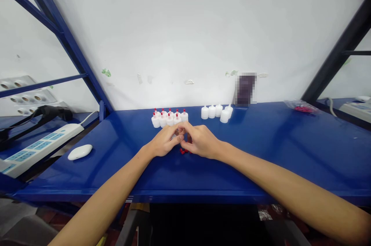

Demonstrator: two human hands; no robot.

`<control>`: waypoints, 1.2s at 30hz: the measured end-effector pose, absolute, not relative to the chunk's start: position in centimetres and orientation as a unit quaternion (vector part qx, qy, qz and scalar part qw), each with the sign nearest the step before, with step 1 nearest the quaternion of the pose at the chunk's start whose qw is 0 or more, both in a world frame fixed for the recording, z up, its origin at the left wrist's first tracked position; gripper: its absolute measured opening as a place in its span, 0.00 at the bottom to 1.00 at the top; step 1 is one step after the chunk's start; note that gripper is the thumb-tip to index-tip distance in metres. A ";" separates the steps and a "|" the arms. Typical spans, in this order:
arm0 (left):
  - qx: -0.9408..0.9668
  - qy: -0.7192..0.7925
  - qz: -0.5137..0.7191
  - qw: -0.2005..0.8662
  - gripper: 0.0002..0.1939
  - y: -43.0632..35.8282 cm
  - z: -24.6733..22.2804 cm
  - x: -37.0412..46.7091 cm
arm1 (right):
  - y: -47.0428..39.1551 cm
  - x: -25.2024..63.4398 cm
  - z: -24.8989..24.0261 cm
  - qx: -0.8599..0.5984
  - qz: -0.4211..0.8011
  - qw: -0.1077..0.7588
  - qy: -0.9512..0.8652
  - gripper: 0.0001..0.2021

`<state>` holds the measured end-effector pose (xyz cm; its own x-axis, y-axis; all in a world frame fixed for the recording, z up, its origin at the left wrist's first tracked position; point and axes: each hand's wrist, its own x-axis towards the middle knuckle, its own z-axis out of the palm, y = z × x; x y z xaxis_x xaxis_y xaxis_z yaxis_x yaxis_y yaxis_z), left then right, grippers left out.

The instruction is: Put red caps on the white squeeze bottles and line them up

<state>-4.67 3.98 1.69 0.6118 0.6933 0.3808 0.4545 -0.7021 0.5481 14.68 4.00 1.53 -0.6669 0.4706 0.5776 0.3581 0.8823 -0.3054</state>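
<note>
My left hand is closed around a small white bottle, mostly hidden by the fingers. Against it, fingertips touching, my right hand is in a pinch; whatever it holds is hidden. Loose red caps lie on the table just below the hands. Behind the left hand stands a cluster of several white bottles with red caps, upright in rows. Further right, several white bottles without red caps stand near the wall, their narrow spouts bare.
The blue table runs along a white wall. A dark pixelated object leans there. A plastic bag with red pieces lies at the back right. At left are a white rounded case, a power strip and blue rack posts.
</note>
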 end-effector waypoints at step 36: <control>0.797 0.388 0.431 0.170 0.10 5.4 0.6 -6.3 | 9.8 17.1 0.0 -0.427 0.026 0.134 -0.894 0.17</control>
